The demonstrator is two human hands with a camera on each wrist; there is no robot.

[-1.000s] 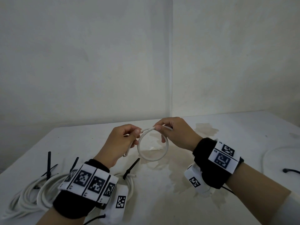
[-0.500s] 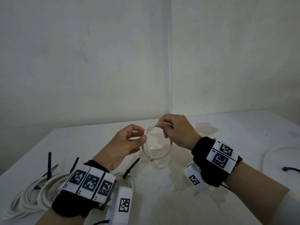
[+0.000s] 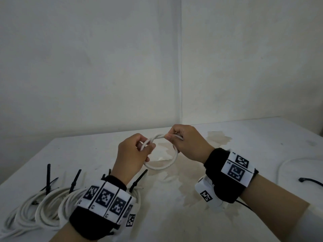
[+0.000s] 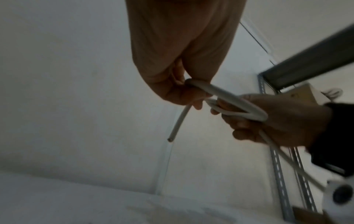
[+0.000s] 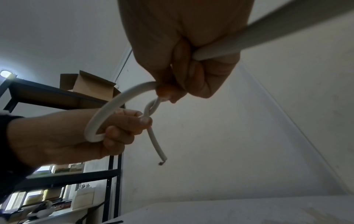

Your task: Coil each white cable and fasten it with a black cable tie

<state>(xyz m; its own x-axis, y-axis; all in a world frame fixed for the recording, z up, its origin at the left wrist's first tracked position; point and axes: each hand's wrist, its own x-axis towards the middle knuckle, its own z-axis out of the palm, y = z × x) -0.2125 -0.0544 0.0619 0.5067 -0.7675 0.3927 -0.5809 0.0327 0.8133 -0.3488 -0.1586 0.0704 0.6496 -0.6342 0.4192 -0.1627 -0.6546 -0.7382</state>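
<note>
A short white cable (image 3: 162,167) is bent into a small loop above the white table (image 3: 192,215). Its two strands cross in a twist (image 3: 155,137) between my hands. My left hand (image 3: 147,148) pinches the loop's left side, and in the right wrist view this left hand (image 5: 114,128) has its fingers curled round the cable (image 5: 107,112). My right hand (image 3: 170,137) pinches the strand just right of the twist. One free end (image 4: 170,139) hangs down below the left hand (image 4: 182,94). A free end (image 5: 161,157) also hangs in the right wrist view.
Several coiled white cables (image 3: 43,206) fastened with black cable ties (image 3: 48,177) lie at the table's near left. A loose white cable (image 3: 286,165) and a black tie (image 3: 311,180) lie at the right. Walls meet in a corner behind. A metal shelf (image 5: 63,97) stands nearby.
The left hand let go of the loop for a moment, then took hold again. The cable's strands now cross in a twist between the hands, and the loop hangs lower.
</note>
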